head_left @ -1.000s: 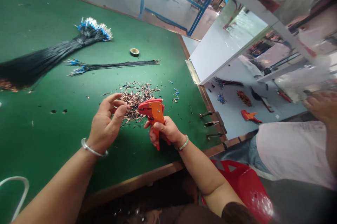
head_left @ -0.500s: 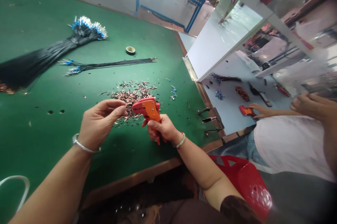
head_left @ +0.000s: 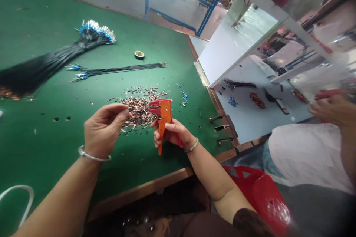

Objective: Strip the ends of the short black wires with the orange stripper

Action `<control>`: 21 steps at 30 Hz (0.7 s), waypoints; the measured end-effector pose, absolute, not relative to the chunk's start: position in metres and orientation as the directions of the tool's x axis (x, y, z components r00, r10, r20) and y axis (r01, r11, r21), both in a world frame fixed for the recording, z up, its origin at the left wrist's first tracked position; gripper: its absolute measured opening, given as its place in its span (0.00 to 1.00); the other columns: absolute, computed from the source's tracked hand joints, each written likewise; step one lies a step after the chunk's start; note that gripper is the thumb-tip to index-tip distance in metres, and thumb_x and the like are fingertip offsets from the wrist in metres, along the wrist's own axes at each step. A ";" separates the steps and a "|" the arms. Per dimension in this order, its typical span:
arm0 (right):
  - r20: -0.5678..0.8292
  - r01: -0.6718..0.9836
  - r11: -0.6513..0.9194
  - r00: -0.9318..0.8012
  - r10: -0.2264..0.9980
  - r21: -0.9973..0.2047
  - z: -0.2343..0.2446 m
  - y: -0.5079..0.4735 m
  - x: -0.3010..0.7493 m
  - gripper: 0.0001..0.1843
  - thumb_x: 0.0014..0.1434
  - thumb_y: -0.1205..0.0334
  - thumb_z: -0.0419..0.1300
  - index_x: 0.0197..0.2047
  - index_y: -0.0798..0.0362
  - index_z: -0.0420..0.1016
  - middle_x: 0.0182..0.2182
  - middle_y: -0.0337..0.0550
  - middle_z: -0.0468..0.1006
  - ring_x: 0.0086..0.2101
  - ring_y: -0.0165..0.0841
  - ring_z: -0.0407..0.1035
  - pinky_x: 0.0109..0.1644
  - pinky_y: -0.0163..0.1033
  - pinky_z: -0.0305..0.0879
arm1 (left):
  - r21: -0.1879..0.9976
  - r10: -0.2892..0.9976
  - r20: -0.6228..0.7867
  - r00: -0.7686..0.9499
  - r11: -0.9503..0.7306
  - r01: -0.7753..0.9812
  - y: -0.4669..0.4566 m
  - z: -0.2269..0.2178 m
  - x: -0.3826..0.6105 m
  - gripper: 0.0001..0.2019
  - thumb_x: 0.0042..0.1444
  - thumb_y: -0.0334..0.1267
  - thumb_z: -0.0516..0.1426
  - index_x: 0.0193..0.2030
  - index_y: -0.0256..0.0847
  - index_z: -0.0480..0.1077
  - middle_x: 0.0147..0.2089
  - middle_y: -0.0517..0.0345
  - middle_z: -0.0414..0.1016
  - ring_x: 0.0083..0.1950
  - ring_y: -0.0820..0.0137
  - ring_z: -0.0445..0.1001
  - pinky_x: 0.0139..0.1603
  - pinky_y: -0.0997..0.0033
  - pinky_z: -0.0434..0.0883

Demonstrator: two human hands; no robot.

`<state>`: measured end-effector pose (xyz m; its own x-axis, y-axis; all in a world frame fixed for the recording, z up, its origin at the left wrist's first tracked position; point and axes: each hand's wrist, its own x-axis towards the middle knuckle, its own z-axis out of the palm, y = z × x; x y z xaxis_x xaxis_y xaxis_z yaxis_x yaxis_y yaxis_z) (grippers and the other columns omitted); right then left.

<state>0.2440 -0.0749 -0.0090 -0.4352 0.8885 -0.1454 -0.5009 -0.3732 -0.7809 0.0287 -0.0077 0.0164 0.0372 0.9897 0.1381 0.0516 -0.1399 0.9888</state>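
Wire stripper (head_left: 165,117) — orange body, red head, upright in right hand (head_left: 172,135), fingers clenched round grip. Left hand (head_left: 102,131) just beside it, fingertips (head_left: 126,111) pinched together, anything held too small to tell. Both above heap of copper wire offcuts (head_left: 140,109) on green workbench (head_left: 41,148); black wire bundle (head_left: 47,61) with blue terminals further off.
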 end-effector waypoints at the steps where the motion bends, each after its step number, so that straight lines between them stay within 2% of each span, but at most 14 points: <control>1: -0.149 -0.491 -0.382 -0.447 0.882 -0.783 -0.009 -0.075 0.244 0.26 0.58 0.47 0.63 0.51 0.60 0.71 0.32 0.44 0.74 0.31 0.35 0.73 0.38 0.46 0.74 | 0.989 0.990 0.138 0.039 -0.140 0.051 -0.008 0.016 0.029 0.10 0.54 0.38 0.65 0.42 0.42 0.76 0.36 0.61 0.81 0.36 0.72 0.79 0.46 0.65 0.80; 6: -0.170 -0.446 -0.436 -0.520 0.837 -0.782 -0.007 -0.077 0.242 0.29 0.55 0.47 0.66 0.51 0.61 0.70 0.33 0.46 0.76 0.31 0.37 0.74 0.37 0.47 0.75 | 0.992 0.990 0.121 0.070 -0.123 0.031 -0.010 0.014 0.031 0.10 0.53 0.38 0.66 0.42 0.41 0.77 0.35 0.60 0.80 0.35 0.73 0.79 0.43 0.70 0.80; 21: -0.215 -0.365 -0.440 -0.516 0.829 -0.820 -0.009 -0.079 0.242 0.33 0.55 0.39 0.65 0.49 0.61 0.71 0.28 0.44 0.78 0.26 0.34 0.74 0.31 0.42 0.75 | 0.988 0.985 0.137 0.106 -0.143 0.053 -0.014 0.014 0.036 0.09 0.51 0.39 0.65 0.39 0.41 0.77 0.36 0.57 0.80 0.34 0.69 0.79 0.41 0.66 0.80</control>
<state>0.2425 -0.0791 -0.0088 -0.5160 0.8291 -0.2152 -0.3650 -0.4400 -0.8205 0.0361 -0.0136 0.0135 0.1064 0.9849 0.1366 0.0528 -0.1427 0.9883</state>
